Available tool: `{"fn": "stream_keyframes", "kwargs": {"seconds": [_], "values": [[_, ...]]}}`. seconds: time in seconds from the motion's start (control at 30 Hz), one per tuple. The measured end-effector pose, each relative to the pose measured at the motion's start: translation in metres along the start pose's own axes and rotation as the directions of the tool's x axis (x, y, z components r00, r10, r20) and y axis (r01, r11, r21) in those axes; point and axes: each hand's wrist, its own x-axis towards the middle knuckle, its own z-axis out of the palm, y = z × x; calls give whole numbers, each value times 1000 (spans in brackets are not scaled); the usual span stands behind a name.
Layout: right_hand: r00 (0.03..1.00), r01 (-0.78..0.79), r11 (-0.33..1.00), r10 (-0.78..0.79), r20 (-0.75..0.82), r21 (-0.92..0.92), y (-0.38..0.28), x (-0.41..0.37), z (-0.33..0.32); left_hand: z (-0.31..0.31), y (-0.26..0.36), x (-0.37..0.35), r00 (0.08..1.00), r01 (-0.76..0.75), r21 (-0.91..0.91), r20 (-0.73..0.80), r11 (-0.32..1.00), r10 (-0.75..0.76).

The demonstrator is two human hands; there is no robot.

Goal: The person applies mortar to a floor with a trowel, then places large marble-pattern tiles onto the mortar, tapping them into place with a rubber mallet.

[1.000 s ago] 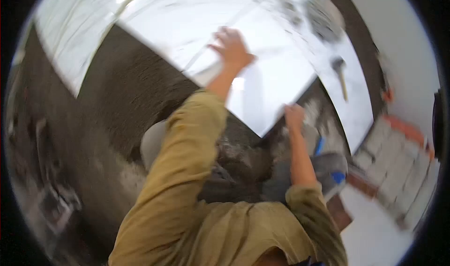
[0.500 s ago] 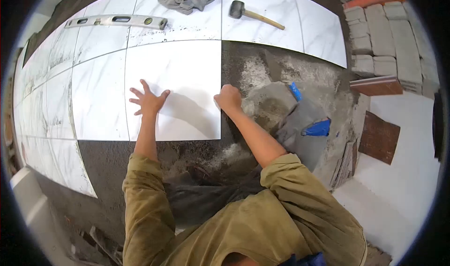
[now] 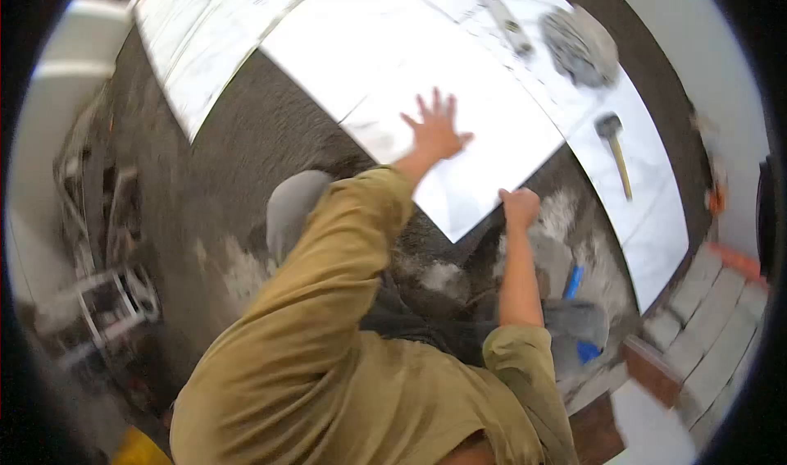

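A large white marbled floor tile (image 3: 496, 149) lies before me, its near corner and right edge over bare dark mortar. My left hand (image 3: 438, 133) rests flat on it with fingers spread and nothing held. At the right edge, my right hand (image 3: 521, 209) is curled closed, thumb and fingertips against the tile's side; the fingers' undersides are hidden. Beyond this tile, a rubber mallet (image 3: 619, 157) with a wooden handle, a crumpled grey cloth (image 3: 580, 47) and a spirit level (image 3: 502, 18) lie on other white tiles.
Rough dark mortar (image 3: 221, 145) spreads left of the tile. Stacked grey blocks (image 3: 705, 321) and reddish-brown tiles (image 3: 652, 371) stand at lower right. Blurred clutter (image 3: 115, 301) lies at far left. A white wall (image 3: 672, 22) rises at upper right.
My view has turned left, so the tiles now appear rotated clockwise. My left hand stays spread on the tile, and my right hand stays closed at its edge.
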Motion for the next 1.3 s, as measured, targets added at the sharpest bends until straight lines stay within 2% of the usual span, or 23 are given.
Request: {"fn": "stream_keyframes", "kwargs": {"seconds": [0.03, 0.1, 0.17, 0.27, 0.3, 0.33, 0.37, 0.43, 0.5, 0.57, 0.6, 0.63, 0.7, 0.8, 0.83, 0.87, 0.9, 0.97, 1.03, 1.1, 1.17, 1.23, 1.3], "values": [[999, -11, 999, 12, 34, -50, 7, 9, 4, -1, 4, -8, 1000, -6, 0, -15, 1000, 6], [986, 111, 962, -75, 149, -250, 1, 18, -3, 13, 0, -15, 990, -34, -19, -138, 999, 32], [963, 244, 943, -207, 172, -227, 7, 25, -8, 18, -4, -21, 983, -50, -56, -177, 997, 40], [958, 215, 953, -164, 233, -211, 36, 77, -18, 20, -8, -19, 954, -138, -63, -278, 988, 115], [963, 209, 954, -163, 213, -215, 41, 93, -31, 24, -11, -14, 949, -155, -68, -289, 986, 129], [944, 329, 930, -321, 72, -162, 49, 106, -51, 28, -10, -9, 941, -165, -68, -308, 984, 137], [886, 442, 887, -455, -92, -135, 58, 122, -72, 31, -2, 4, 930, -192, -67, -332, 979, 160], [854, 436, 863, -486, -185, -256, 63, 149, -112, 31, 7, 12, 927, -204, -80, -336, 976, 166], [873, 397, 862, -461, -159, -315, 76, 185, -146, 25, 13, 13, 932, -169, -55, -334, 984, 141], [902, 299, 901, -374, -214, -315, 70, 196, -171, 23, 17, 15, 937, -162, -33, -318, 986, 144], [854, 386, 854, -474, -214, -349, 81, 215, -177, 23, 17, 15, 948, -135, -7, -292, 991, 127], [908, 304, 866, -389, -155, -396, 86, 229, -183, 24, 18, 17, 949, -140, -1, -287, 990, 134], [885, 315, 773, -449, -124, -551, 100, 255, -183, 27, 19, 20, 955, -125, 39, -266, 991, 131], [824, 399, 777, -537, -182, -487, 132, 295, -165, 29, 21, 25, 964, -83, 89, -244, 993, 102], [840, 385, 784, -517, -168, -486, 137, 304, -159, 34, 23, 29, 964, -86, 121, -241, 989, 113], [870, 400, 740, -492, -29, -541, 145, 318, -157, 41, 21, 29, 958, -95, 121, -259, 988, 124], [942, 301, 819, -335, 19, -488, 122, 305, -162, 44, 20, 31, 949, -103, 119, -285, 988, 133], [927, 247, 828, -354, -127, -503, 103, 282, -165, 36, 25, 30, 955, -103, 174, -257, 979, 146], [931, 227, 795, -348, -115, -562, 102, 277, -174, 30, 33, 25, 960, -115, 175, -232, 978, 155], [914, 319, 810, -401, -68, -491, 97, 275, -173, 29, 34, 25, 967, -91, 188, -219, 978, 132], [910, 344, 790, -413, -26, -508, 71, 251, -178, 32, 33, 26, 966, -84, 203, -225, 975, 130], [898, 427, 883, -440, -26, -197, 50, 211, -166, 31, 34, 25, 968, -82, 209, -216, 975, 127], [893, 401, 908, -417, 167, 122, 10, 139, -166, 31, 33, 27, 971, -66, 210, -212, 975, 111]]}}
